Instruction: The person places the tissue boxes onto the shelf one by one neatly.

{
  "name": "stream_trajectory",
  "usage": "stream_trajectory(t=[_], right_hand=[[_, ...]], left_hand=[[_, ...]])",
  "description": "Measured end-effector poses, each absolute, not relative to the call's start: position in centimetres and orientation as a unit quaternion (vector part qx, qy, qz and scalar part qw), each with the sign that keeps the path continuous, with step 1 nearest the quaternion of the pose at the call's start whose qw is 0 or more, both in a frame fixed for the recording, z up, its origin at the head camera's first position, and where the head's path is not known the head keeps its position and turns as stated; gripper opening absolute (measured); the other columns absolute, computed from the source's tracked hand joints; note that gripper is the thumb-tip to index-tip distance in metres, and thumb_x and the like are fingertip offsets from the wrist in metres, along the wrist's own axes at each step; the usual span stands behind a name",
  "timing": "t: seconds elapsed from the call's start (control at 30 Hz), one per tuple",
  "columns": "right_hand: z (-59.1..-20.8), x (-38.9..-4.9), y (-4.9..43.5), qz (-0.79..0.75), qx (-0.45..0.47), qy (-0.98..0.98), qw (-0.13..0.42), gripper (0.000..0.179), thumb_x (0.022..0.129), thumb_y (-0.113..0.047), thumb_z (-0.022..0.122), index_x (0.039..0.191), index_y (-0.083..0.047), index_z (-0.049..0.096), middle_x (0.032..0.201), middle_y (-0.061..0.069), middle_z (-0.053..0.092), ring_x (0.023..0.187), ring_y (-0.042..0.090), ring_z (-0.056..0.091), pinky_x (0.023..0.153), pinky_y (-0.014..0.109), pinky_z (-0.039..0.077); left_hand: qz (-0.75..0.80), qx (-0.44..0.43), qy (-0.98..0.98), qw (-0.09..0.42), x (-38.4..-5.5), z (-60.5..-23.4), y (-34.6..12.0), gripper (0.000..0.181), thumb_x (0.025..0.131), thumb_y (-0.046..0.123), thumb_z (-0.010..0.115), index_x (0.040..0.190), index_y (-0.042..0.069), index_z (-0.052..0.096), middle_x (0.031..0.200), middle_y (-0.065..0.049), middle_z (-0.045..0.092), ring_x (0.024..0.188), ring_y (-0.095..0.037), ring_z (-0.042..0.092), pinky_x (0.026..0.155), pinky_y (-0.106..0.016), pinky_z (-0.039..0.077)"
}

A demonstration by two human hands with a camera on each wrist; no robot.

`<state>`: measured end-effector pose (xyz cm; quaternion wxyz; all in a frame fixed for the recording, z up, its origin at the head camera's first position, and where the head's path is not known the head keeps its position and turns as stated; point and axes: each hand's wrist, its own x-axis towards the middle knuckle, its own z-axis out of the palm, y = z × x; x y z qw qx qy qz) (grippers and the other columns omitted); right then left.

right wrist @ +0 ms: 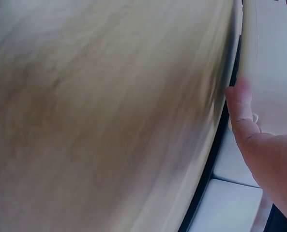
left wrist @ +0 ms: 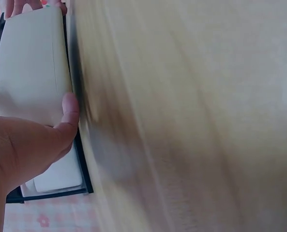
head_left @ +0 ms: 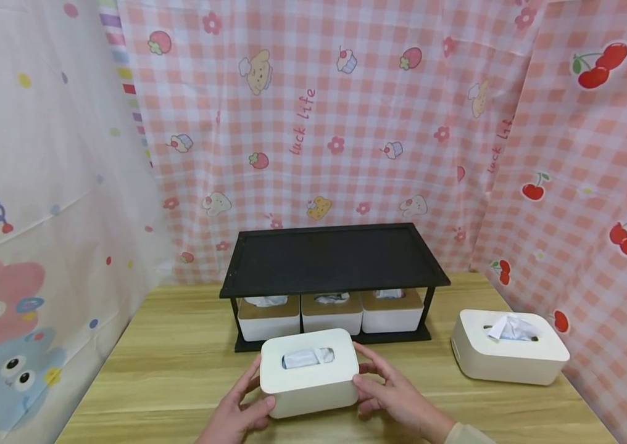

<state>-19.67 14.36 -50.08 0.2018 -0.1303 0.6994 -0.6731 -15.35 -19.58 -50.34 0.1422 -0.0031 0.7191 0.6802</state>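
Observation:
Between my two hands is a cream tissue box [head_left: 313, 394] with an oval slot and a white tissue showing in it. My left hand [head_left: 241, 404] grips its left end, the thumb on the near side. At the other end my right hand [head_left: 391, 391] holds it, thumb on the front corner. The box is tilted a little and appears raised above the table. Each wrist view shows the box's plain side, with the left hand [left wrist: 32, 145] and the right hand [right wrist: 259, 135] at its ends.
Behind the held box stands a black rack [head_left: 336, 259] with three wood-topped white tissue boxes [head_left: 330, 317] on its lower level. A second cream tissue box [head_left: 508, 357] sits at the right on the wooden table [head_left: 169, 357]. Patterned curtains [head_left: 313, 123] enclose the back and sides.

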Motion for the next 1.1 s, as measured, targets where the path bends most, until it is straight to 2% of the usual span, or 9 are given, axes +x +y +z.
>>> stream_trajectory(t=[0.23,0.43,0.6,0.73,0.97,1.1], right_hand=[[-49.4,-19.4,14.3,-0.663,-0.131,0.717,0.172,0.077,0.105,-0.026,0.07,0.17,-0.023,0.029,0.154,0.034,0.043,0.102,0.027,0.073,0.087,0.044,0.066],[-48.3,-19.3,14.1,-0.662,-0.133,0.718,0.17,0.075,0.106,-0.027,0.07,0.17,-0.025,0.03,0.155,0.034,0.042,0.102,0.027,0.073,0.088,0.045,0.066],[-46.7,-19.5,13.9,-0.666,-0.137,0.71,0.184,0.075,0.107,-0.027,0.068,0.17,-0.024,0.028,0.155,0.032,0.042,0.103,0.027,0.072,0.09,0.048,0.065],[-45.4,-19.9,13.9,-0.666,-0.141,0.709,0.184,0.075,0.107,-0.027,0.067,0.171,-0.022,0.028,0.153,0.031,0.044,0.102,0.027,0.072,0.088,0.046,0.065],[-43.5,-20.3,13.5,-0.662,-0.151,0.712,0.179,0.077,0.107,-0.028,0.068,0.171,-0.019,0.027,0.154,0.033,0.043,0.1,0.026,0.073,0.085,0.04,0.066],[-42.4,-20.3,13.4,-0.663,-0.155,0.713,0.168,0.075,0.106,-0.026,0.069,0.17,-0.02,0.029,0.154,0.034,0.044,0.1,0.027,0.071,0.084,0.039,0.066]], left_hand=[[0.68,0.002,0.721,0.135,-15.2,-49.4,-19.5,0.092,0.102,0.026,0.074,0.173,0.024,0.016,0.165,-0.043,0.025,0.109,-0.03,0.067,0.091,-0.048,0.061],[0.681,0.021,0.721,0.128,-14.8,-48.2,-19.8,0.096,0.1,0.021,0.076,0.174,0.023,0.014,0.164,-0.043,0.025,0.106,-0.03,0.066,0.09,-0.047,0.061],[0.678,0.026,0.725,0.122,-14.6,-46.7,-19.9,0.095,0.101,0.02,0.076,0.174,0.024,0.016,0.165,-0.041,0.026,0.106,-0.029,0.065,0.092,-0.046,0.061],[0.672,0.03,0.731,0.115,-14.5,-45.6,-20.1,0.094,0.101,0.02,0.076,0.174,0.025,0.017,0.165,-0.04,0.028,0.105,-0.027,0.066,0.093,-0.046,0.062],[0.673,0.039,0.73,0.111,-14.2,-43.3,-20.5,0.093,0.102,0.019,0.073,0.174,0.028,0.015,0.165,-0.035,0.028,0.111,-0.028,0.066,0.093,-0.039,0.061],[0.667,0.029,0.737,0.11,-14.2,-42.0,-20.5,0.093,0.101,0.022,0.073,0.173,0.031,0.016,0.165,-0.03,0.029,0.113,-0.027,0.066,0.098,-0.042,0.058]])
